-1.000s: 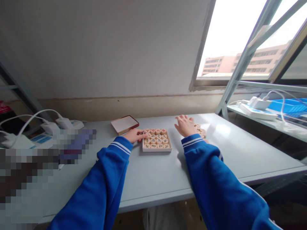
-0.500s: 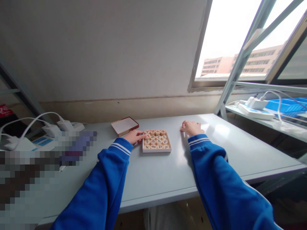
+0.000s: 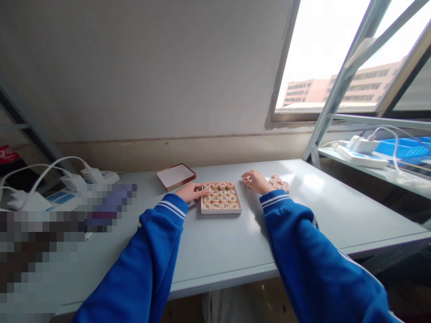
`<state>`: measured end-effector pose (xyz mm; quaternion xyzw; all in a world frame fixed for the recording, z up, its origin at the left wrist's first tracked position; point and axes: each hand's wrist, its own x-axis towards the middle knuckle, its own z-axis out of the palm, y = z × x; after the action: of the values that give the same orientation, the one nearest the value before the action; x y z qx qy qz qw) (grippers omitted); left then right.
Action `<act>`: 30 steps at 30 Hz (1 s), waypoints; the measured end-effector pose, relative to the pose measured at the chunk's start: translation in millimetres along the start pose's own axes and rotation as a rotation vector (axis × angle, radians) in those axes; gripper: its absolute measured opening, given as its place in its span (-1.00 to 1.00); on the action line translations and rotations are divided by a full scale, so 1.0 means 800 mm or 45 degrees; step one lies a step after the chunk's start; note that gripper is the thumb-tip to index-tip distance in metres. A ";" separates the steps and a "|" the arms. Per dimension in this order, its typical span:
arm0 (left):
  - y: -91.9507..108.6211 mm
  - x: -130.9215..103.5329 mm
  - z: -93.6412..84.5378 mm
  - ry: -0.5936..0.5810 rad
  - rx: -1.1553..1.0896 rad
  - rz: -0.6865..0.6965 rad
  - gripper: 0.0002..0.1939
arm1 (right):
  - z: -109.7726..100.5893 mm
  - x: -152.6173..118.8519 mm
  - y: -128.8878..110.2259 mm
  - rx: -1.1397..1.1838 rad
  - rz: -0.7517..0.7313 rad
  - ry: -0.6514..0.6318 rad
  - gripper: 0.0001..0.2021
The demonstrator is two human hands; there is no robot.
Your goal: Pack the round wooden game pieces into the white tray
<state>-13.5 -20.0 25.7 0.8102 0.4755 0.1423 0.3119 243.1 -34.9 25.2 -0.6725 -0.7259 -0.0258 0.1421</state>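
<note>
The box (image 3: 221, 197) on the table (image 3: 215, 242) shows a full top layer. Left hand (image 3: 190, 192) steadies its edge, holding nothing. Right hand (image 3: 256, 181) fingers pinch one piece (image 3: 247, 179); loose pieces (image 3: 279, 181) remain beside it.

Blue white-striped sleeves (image 3: 171, 211); tan pieces (image 3: 220, 196), red and black marks.
</note>
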 end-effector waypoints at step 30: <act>-0.007 0.004 0.002 -0.012 -0.114 0.039 -0.37 | 0.012 -0.017 -0.070 0.562 -0.758 0.098 -0.87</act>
<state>-15.1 -15.6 20.9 0.8032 0.4547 0.1645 0.3478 187.3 -51.0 21.3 -0.3837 -0.8718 0.0658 0.2973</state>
